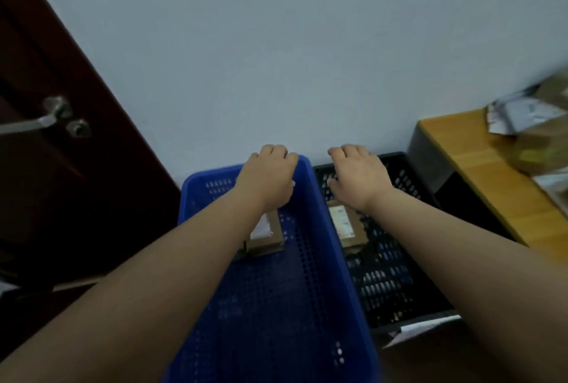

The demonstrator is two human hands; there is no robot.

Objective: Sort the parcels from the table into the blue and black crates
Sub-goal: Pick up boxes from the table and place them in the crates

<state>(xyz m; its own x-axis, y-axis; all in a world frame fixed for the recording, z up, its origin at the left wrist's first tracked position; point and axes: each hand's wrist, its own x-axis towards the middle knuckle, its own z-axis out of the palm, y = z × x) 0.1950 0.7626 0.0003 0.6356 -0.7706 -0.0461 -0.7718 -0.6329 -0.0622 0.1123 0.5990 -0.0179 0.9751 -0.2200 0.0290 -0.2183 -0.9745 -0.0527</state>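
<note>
Both forearms are stretched over the crates. One parcel (266, 236) lies in the blue crate (310, 259) under the left hand (270, 178), another (347, 226) in the black crate (399, 275) under the right hand (358, 178); fingers are curled, nothing held.

Plain pale wall (276, 44) — dark wooden door (46, 183) left, wooden table (479, 167) right.

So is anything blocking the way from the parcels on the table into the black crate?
Nothing visible does. The parcels lie on the table, right beside the open-topped black crate, which holds one box.
</note>
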